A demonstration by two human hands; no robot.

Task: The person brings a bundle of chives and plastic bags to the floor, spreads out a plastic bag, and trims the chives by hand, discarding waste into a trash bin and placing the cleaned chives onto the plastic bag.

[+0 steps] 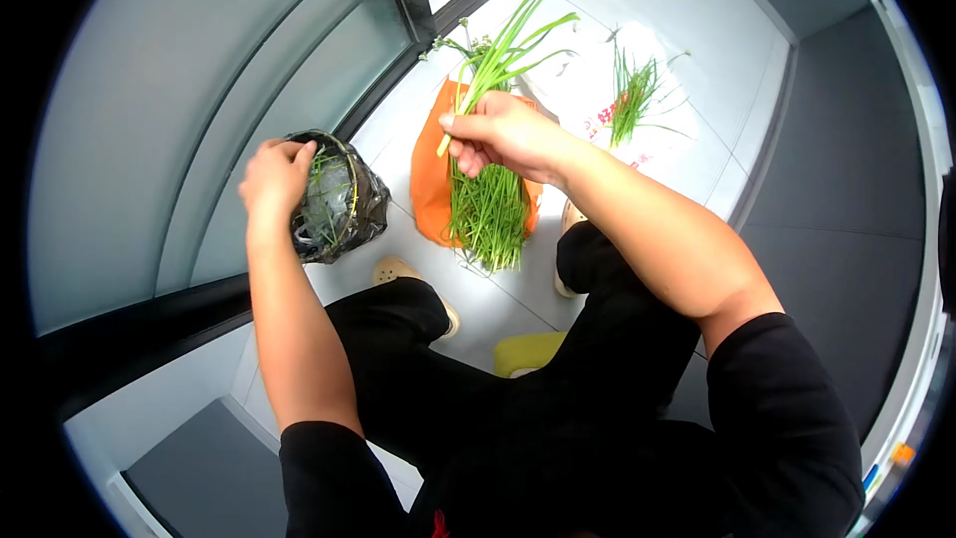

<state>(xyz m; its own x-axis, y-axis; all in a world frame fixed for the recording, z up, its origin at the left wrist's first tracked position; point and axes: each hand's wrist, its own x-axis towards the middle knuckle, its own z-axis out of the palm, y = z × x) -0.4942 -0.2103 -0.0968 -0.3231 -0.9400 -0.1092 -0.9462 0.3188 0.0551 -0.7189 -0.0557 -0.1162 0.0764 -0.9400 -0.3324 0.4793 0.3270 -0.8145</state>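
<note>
My right hand [503, 137] pinches a few chives [513, 45] by their pale ends, with the leaves fanning up and away. Below that hand, a thick bundle of chives [488, 219] lies on an orange bag [430, 189], partly hidden by the hand. My left hand [276, 177] is at the near-left rim of a bin lined with a black plastic bag [370, 201]. Its fingers are drawn together over the opening; what they hold, if anything, is too small to make out. Green scraps [324, 189] lie inside the bin.
A smaller pile of chives [632, 100] rests on a white plastic bag [652, 60] with red print, at the far right. A frosted glass door [229, 90] stands at left, dark cabinets [836, 139] at right. My clogs [396, 269] are on the tiled floor, near a green stool [523, 352].
</note>
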